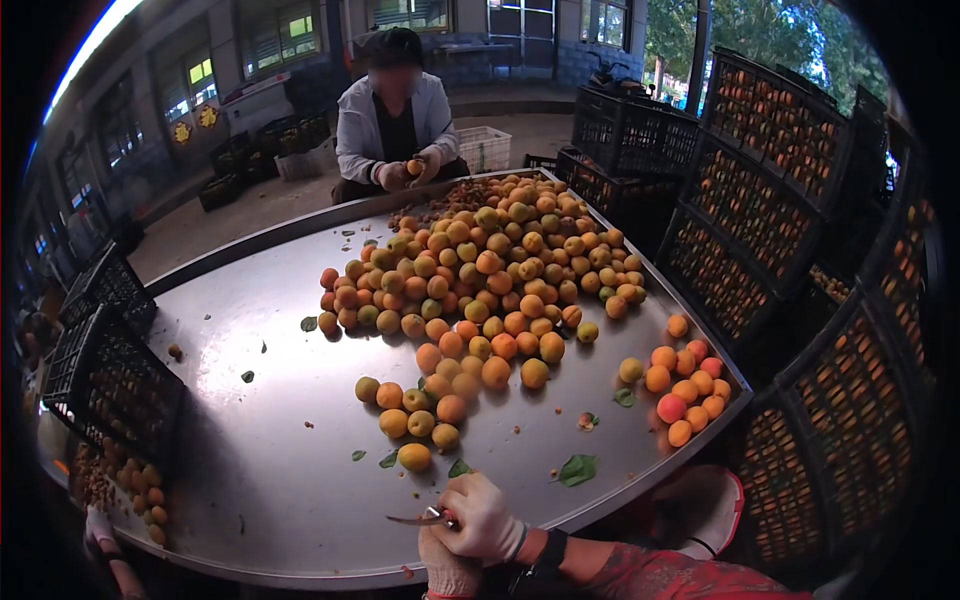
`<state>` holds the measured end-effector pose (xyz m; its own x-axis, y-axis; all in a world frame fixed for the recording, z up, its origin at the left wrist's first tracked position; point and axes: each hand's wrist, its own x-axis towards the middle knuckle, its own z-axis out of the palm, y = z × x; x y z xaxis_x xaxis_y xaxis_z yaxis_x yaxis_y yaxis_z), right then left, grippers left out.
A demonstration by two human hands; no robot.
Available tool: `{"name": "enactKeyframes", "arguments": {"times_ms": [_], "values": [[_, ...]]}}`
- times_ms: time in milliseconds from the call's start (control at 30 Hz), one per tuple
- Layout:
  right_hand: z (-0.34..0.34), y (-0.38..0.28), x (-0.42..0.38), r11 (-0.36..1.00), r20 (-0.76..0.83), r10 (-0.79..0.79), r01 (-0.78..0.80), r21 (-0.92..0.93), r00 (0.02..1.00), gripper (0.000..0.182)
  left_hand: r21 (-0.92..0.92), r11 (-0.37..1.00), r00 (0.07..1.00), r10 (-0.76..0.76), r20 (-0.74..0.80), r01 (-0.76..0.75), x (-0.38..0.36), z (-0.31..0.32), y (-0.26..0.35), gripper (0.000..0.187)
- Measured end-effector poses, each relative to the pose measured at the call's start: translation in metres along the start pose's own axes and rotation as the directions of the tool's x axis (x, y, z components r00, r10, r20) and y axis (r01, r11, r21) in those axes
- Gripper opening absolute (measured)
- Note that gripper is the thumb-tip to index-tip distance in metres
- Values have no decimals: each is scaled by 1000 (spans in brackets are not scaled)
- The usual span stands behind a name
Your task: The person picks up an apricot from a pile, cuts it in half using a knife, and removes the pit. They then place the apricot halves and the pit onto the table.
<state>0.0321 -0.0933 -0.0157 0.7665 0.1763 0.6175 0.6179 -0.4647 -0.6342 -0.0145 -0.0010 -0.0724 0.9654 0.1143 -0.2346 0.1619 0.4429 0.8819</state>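
Observation:
My right hand (482, 517), in a white glove with a dark band at the wrist, is closed around a small curved knife (412, 520). Its blade points left over the table's near edge. Just below, touching it, is my left hand (448, 568), also gloved. The left fingers are mostly hidden, so what they hold cannot be made out. Beyond the hands lie a yellow apricot (414, 458), a few green leaves (577, 470) and a large heap of apricots (480, 262) on the metal table (290, 440). A smaller group of redder apricots (671, 407) sits by the right corner.
Across the table a person (398, 120) in gloves holds an apricot. Another person's gloved hand (100, 525) shows at the left edge, near more fruit. Tilted black crates (125, 380) stand at left; stacked full crates (770, 130) rise at right. A red-rimmed pale container (705, 510) is beside my arm.

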Motion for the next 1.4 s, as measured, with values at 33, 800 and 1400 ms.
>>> {"name": "enactKeyframes", "arguments": {"times_ms": [33,800,1400], "values": [[-1,-2,1,1000,-1,0,0,-2,1000,20,-741,621,961,-245,127,256,3,-1,-3,28],[-12,-17,1,999,-42,44,-45,-19,998,20,-326,944,954,57,295,44,5,-16,-11,36],[-17,-15,12,964,13,-259,258,58,966,18,-457,838,950,-216,226,299,14,-27,-48,64]]}}
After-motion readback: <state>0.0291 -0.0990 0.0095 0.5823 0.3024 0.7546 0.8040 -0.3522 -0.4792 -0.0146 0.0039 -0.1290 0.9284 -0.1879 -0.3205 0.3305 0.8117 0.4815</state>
